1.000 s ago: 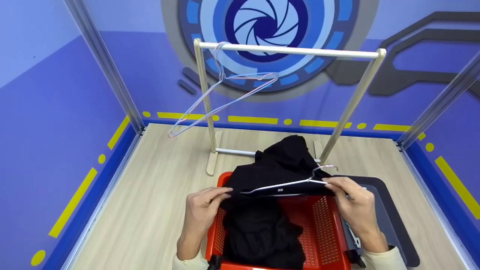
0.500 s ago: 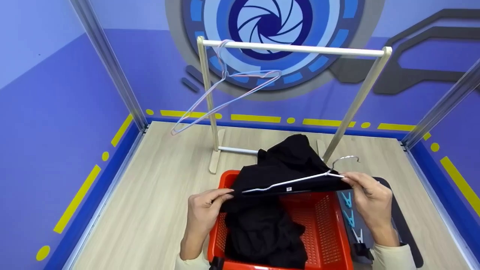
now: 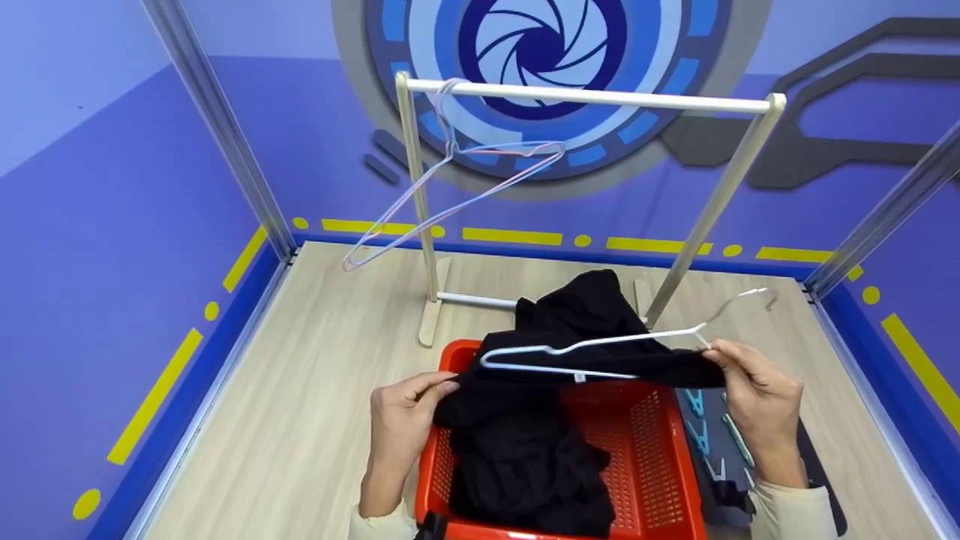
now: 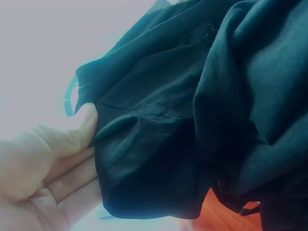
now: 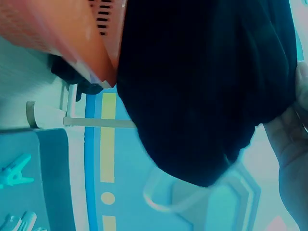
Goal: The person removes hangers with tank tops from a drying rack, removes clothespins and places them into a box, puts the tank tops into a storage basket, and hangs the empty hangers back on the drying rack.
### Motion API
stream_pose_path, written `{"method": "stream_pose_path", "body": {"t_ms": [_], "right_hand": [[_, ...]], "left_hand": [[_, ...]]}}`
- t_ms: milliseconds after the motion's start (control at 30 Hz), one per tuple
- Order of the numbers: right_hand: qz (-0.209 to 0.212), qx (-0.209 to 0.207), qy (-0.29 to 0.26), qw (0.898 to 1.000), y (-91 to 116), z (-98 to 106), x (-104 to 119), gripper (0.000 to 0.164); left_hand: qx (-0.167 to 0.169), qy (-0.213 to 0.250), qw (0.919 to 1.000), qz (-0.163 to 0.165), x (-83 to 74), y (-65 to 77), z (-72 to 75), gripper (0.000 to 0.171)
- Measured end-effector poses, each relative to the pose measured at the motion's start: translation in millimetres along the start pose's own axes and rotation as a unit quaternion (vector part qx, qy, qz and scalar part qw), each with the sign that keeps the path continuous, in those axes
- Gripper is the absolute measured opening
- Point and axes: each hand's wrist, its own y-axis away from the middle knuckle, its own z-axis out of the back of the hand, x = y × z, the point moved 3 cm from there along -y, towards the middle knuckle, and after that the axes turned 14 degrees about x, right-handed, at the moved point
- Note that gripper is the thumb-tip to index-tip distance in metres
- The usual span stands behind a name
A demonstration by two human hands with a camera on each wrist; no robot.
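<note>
In the head view, a black garment (image 3: 517, 457) with a small white label (image 3: 579, 377) stretches between both hands, its lower part bunched in the red basket. My left hand (image 3: 401, 424) pinches its left edge between thumb and fingers. At its right end, my right hand (image 3: 761, 397) pinches the cloth together with the arm of a white clothes hanger (image 3: 592, 343). The hanger's rounded left end shows over the fabric, and its metal hook points up right. Dark cloth (image 4: 144, 163) fills much of the left wrist view, thumb on its edge.
The red basket (image 3: 686, 469) stands below the hands. Behind it is a clothes rack (image 3: 600, 96) with pink and blue hangers (image 3: 495, 196) at its left end. A dark grey tray (image 3: 821, 469) with teal clothespins (image 3: 699, 436) lies right of the basket.
My right hand has moved right, carrying the hanger with its hook farther right and up. The hanger's left end has drawn away from my left fingertips and more of it shows. My left hand barely moved.
</note>
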Motion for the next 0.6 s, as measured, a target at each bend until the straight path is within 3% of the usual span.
{"method": "stream_pose_path", "body": {"t_ms": [133,233,333,533,600], "right_hand": [[-0.001,0.004,-0.016,1.000,0.1,-0.2,2.6,0.006],[0.005,0.005,-0.024,1.000,-2.0,-2.0,7.6,0.009],[0.008,0.006,-0.013,1.000,-5.5,-5.1,14.2,0.020],[0.007,0.011,0.023,1.000,-12.2,-13.5,28.5,0.002],[0.008,0.012,0.031,0.999,-13.7,-15.8,31.8,0.007]], "left_hand": [[-0.001,0.010,0.9998,0.020,2.1,1.0,-0.1,0.012],[-0.001,0.009,0.9996,0.027,1.0,0.4,-1.4,0.011],[-0.001,-0.001,0.9997,0.023,-2.4,-0.8,-4.2,0.011],[0.017,-0.024,0.9995,0.012,-9.8,-2.8,-13.9,0.010],[0.029,-0.033,0.9990,0.008,-13.2,-3.1,-17.5,0.009]]}}
